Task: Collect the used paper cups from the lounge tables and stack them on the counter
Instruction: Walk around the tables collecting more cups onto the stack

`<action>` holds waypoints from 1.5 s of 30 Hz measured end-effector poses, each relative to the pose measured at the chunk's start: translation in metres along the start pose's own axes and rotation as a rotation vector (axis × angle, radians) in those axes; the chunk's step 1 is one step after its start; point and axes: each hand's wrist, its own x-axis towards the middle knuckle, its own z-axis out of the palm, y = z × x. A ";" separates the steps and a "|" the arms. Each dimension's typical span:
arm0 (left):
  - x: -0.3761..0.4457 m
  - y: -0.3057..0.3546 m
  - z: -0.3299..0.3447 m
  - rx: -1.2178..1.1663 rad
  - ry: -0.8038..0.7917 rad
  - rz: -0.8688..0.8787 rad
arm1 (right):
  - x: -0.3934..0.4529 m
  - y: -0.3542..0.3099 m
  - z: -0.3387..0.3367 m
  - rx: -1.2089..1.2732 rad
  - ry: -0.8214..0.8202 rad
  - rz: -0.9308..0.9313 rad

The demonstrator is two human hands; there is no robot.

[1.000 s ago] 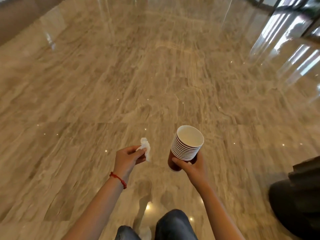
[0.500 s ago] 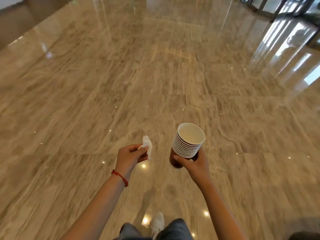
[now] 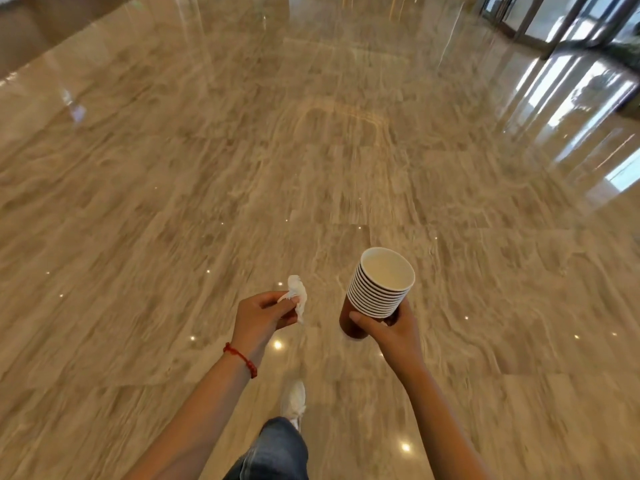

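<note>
Bright daylight from right windows [image 3: 568,26]; glare on floor [image 3: 242,168]; edges motion-blurred.

No text, label, brand, number or sign can be read anywhere; the cups [image 3: 379,289] at 5 o'clock show plain white rims and brown sides.

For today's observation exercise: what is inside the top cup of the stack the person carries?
The top cup of the stack of paper cups in the right hand shows a plain white inside with nothing in it. The cups nested below show only rims; their insides are covered.
</note>
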 end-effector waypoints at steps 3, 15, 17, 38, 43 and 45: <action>0.067 0.033 0.020 -0.003 -0.007 -0.017 | 0.070 -0.016 0.009 0.012 0.021 0.004; 0.288 0.123 0.108 0.055 -0.033 -0.001 | 0.306 -0.043 0.014 0.039 0.090 0.021; 0.328 0.131 0.127 0.051 -0.041 -0.005 | 0.350 -0.042 0.015 0.035 0.080 0.025; 0.755 0.270 0.308 0.048 -0.029 -0.010 | 0.839 -0.075 0.010 -0.026 0.037 0.018; 0.880 0.319 0.337 0.052 -0.030 -0.006 | 0.971 -0.093 0.033 -0.032 0.036 0.011; 0.927 0.342 0.347 0.071 -0.024 -0.006 | 1.024 -0.106 0.040 -0.025 0.045 0.019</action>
